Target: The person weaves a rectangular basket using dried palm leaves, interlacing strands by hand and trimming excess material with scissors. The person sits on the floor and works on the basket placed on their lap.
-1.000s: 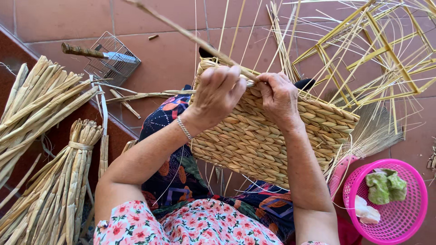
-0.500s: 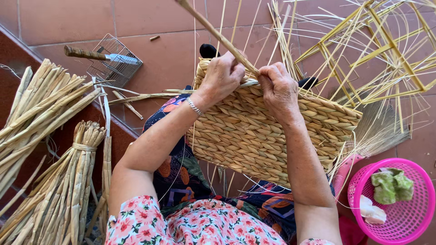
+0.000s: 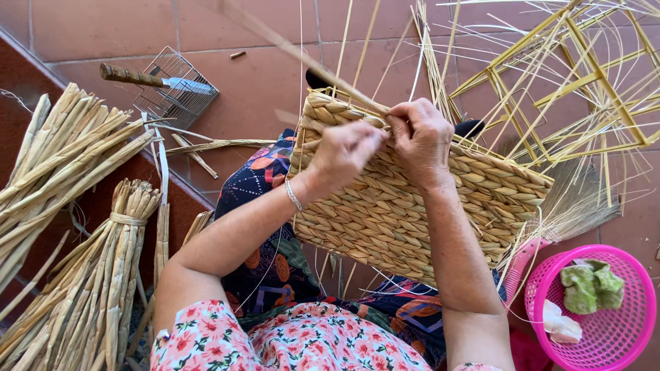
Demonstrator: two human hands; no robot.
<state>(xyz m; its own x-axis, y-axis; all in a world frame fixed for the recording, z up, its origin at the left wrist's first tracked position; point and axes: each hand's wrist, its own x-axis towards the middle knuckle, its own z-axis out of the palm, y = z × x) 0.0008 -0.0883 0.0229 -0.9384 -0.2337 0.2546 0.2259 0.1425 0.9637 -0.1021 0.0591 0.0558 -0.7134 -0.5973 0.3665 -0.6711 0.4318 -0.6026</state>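
- At the far left, loose bundles of dried reeds (image 3: 62, 158) lie across a dark red step, and a tied sheaf of reeds (image 3: 103, 275) leans below them, bound near its top.
- Just right of these, on the tiled floor (image 3: 89, 27), sits a small wire basket (image 3: 172, 96) with a wooden-handled knife (image 3: 155, 80) resting across it.
- The person's lap, in dark patterned cloth, carries a half-woven basket (image 3: 405, 220) of thick plaited straw, tilted on its side with its rim towards the top of the view.
- The left hand (image 3: 347, 151), a thin bracelet (image 3: 293, 195) at its wrist, comes in at the basket's upper rim; its fingers are pinched together on a straw strand (image 3: 323, 65) that runs up and leftwards, blurred.
- The right hand (image 3: 423, 137) sits just beside the left, touching it, its fingers curled down and pressed on the same strand at the rim.
- Thin pale stakes rise from the basket's edge behind both hands.
- To the right stands a frame of yellow cane strips (image 3: 564, 89), open and angular, with loose fine fibres fanning below it.
- At the lower right is a pink plastic basket (image 3: 636, 323) holding a green cloth (image 3: 591, 285) and something white.
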